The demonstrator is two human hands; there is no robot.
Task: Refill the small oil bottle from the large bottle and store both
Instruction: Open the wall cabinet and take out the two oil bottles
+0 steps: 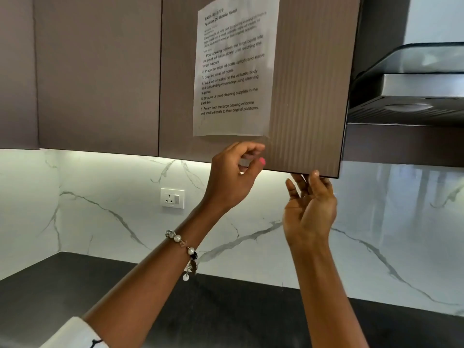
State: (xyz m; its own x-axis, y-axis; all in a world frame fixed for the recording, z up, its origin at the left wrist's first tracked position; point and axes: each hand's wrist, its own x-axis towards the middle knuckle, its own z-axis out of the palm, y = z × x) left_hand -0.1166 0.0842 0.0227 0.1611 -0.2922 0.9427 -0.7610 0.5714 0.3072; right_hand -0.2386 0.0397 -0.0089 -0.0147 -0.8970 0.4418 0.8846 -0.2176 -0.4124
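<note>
No oil bottle is in view. Both of my hands are raised to the bottom edge of a brown wall cabinet door [308,96]. My right hand [310,209] has its fingertips hooked under the door's lower right corner. My left hand [233,177], with a bead bracelet on the wrist, is curled just below the door's lower edge, thumb and fingers close together; whether it pinches the edge I cannot tell. A printed task sheet [233,69] is taped to the door above my left hand.
A range hood [406,96] juts out at the right of the cabinet. Further cabinet doors [98,71] run to the left. Below are a white marble backsplash with a wall socket [172,198] and a dark countertop [226,310].
</note>
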